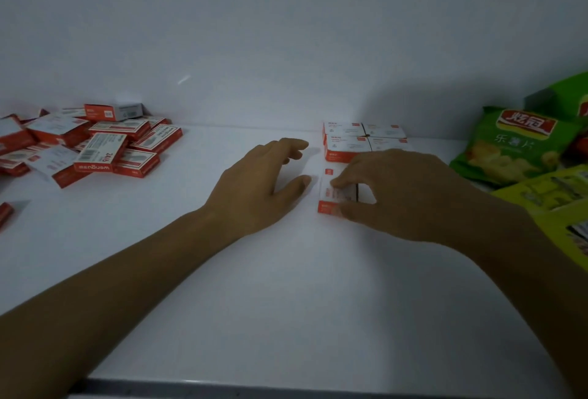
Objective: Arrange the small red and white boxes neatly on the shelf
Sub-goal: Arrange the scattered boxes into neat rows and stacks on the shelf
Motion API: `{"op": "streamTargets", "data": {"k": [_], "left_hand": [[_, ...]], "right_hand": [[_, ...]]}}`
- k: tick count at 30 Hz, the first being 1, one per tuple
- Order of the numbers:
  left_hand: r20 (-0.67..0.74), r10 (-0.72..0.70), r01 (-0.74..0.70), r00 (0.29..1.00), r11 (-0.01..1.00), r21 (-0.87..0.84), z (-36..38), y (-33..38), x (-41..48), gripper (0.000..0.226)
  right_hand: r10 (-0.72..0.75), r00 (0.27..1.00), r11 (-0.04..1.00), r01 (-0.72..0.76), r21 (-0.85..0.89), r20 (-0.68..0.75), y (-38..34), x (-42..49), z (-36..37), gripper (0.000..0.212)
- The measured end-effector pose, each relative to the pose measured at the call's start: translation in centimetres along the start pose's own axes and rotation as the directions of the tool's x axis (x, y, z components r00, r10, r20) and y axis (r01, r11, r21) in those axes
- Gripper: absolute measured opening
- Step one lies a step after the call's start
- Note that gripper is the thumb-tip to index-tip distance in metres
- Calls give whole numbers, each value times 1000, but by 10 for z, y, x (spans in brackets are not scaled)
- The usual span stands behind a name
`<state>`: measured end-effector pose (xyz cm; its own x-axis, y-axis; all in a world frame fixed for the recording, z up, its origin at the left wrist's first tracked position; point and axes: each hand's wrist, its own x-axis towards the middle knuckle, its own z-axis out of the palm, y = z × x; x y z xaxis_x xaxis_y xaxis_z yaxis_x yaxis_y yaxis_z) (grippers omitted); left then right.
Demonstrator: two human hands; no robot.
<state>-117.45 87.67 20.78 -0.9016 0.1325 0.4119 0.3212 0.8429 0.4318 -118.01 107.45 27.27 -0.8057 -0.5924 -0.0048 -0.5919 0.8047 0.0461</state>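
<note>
Head view, frame centre: right hand [397, 195] pinching light, stiff box [337, 191] by short edges; left hand [261, 182] splayed, empty.

Two hands [261, 182]; two green snack bags [515, 147]; red-and-white boxes [98, 150] uncountable.

Both bare forearms reach forward over the shelf [286, 319]. The left hand [257, 188] hovers with fingers loosely spread; the right hand [401, 195] pinches a box [337, 191] between thumb and fingers.
</note>
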Motion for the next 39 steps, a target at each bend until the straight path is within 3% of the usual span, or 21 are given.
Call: {"op": "streamTargets", "data": {"k": [2,4,8,10,17,22,33,39], "left_hand": [[-6,26,-26,1000,1000,0,-1,4,-2,57],[9,41,-41,999,999,-5,-1,7,-4,61],[30,78,-78,996,997,-11,-4,13,-9,64],[43,86,-86,995,996,-8,-5,15,-10,61],[100,104,-104,990,995,-1,-1,15,-12,55],[111,104,-105,988,994,5,0,15,-11,56],[163,66,-64,984,998,-17,-5,14,-10,51],[152,194,-208,969,975,79,-40,14,-19,53]], "right_hand": [[49,997,991,-55,-125,-52,5,2,4,52],[92,994,985,-101,-142,-64,14,3,2,52],[37,998,992,-43,123,54,35,4,-5,37],[28,993,983,-48,177,115,37,5,-3,45],[43,981,994,-60,-88,-192,19,20,30,44],[46,959,992,-76,-98,-279,27,27,34,43],[134,979,983,-112,149,-150,26,27,29,37],[189,970,979,-173,111,-152,11,31,20,47]]}}
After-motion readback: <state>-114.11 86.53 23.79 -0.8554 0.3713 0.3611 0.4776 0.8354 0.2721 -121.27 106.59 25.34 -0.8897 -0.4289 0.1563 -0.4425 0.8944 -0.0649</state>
